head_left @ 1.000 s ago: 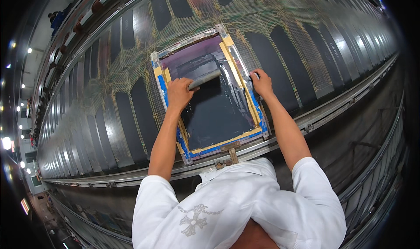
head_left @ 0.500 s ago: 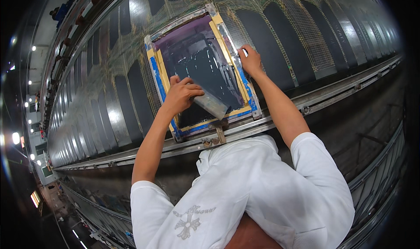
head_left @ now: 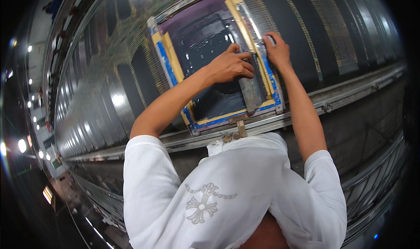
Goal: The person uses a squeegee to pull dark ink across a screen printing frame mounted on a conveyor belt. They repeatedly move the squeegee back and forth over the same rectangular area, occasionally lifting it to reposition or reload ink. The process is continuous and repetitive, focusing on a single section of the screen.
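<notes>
A screen-printing frame (head_left: 187, 6), edged with yellow and blue tape, lies on the long table in front of me. Dark wet ink shines across its mesh (head_left: 203, 32). My left hand (head_left: 229, 67) is closed on the upper part of a squeegee (head_left: 251, 95), a long greyish blade that stands along the right inner side of the frame. Part of the squeegee's top is covered by my fingers. My right hand (head_left: 278, 51) is curled around the frame's right edge, the fingertips partly hidden; a pale spot shows between thumb and fingers.
Dark panels (head_left: 302, 34) lie in a row along the table on both sides, with yellowish netting (head_left: 330, 23) among them. A metal rail (head_left: 350, 87) runs along the table's near edge. By my waist, a small bracket (head_left: 241, 128) sits at the frame's near side.
My left hand has carried the squeegee rightward across the mesh, and the blade now stands more upright in the picture. My right hand stays on the frame's edge; the whole view has shifted.
</notes>
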Action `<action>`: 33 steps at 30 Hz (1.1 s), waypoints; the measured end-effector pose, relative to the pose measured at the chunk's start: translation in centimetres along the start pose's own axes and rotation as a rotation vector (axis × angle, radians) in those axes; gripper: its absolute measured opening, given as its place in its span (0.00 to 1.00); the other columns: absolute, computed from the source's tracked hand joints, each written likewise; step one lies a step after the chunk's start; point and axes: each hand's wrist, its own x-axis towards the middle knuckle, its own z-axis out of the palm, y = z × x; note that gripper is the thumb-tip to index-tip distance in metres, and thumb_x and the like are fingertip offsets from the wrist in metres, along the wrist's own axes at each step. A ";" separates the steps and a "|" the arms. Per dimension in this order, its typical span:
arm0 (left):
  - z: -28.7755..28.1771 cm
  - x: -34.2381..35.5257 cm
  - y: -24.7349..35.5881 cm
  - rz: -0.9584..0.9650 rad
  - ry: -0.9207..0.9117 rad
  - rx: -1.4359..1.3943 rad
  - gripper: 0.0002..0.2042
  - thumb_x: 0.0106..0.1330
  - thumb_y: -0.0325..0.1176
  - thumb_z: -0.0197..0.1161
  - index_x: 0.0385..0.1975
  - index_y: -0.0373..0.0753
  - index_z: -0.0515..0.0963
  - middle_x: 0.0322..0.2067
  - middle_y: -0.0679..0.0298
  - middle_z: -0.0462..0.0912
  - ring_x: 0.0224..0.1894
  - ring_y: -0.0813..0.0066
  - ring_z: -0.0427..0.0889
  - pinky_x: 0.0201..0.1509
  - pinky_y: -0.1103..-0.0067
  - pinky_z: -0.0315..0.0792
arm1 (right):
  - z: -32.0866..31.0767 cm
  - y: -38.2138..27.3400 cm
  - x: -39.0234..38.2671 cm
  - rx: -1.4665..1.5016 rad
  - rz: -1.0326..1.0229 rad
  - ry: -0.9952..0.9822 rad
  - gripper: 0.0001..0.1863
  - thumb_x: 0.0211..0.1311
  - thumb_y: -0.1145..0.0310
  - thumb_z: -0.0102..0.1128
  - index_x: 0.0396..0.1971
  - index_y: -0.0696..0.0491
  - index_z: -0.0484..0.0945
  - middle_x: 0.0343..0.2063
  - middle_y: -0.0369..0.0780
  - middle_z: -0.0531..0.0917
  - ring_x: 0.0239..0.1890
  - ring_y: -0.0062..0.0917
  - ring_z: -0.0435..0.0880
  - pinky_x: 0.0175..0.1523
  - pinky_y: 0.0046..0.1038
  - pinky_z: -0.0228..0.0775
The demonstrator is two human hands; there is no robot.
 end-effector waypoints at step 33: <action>2.8 -8.6 18.1 -2.135 0.308 0.014 0.19 0.60 0.42 0.70 0.40 0.30 0.86 0.37 0.39 0.87 0.46 0.37 0.87 0.53 0.53 0.80 | -0.1 1.1 0.9 0.192 -0.060 -0.147 0.15 0.68 0.56 0.65 0.48 0.48 0.82 0.39 0.50 0.88 0.45 0.49 0.87 0.50 0.40 0.76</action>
